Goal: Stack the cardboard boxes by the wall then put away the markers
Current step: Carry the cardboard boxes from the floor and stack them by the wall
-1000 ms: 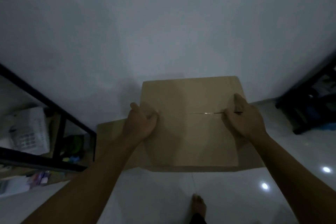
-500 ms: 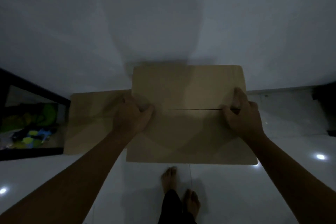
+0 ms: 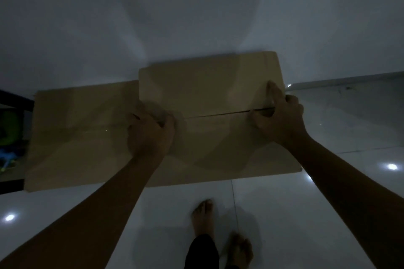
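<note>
The room is dim. I hold a brown cardboard box point(image 3: 209, 94) from above, its closed top flaps meeting in a dark seam. My left hand point(image 3: 150, 135) grips its left side and my right hand point(image 3: 278, 118) grips its right side at the seam. A second, lower cardboard box point(image 3: 80, 133) sits on the floor just left of it, against the white wall. The held box overlaps that box's right edge. No markers are in view.
The white wall point(image 3: 196, 17) rises directly behind the boxes. A dark shelf frame point(image 3: 13, 102) with green and blue items stands at the far left. Glossy white floor tiles point(image 3: 328, 214) lie below, with my bare feet point(image 3: 203, 216) standing on them.
The view has swung down and left, so the shelf has slid to the frame's edge. The held box has come closer to the wall and lower, beside the floor box.
</note>
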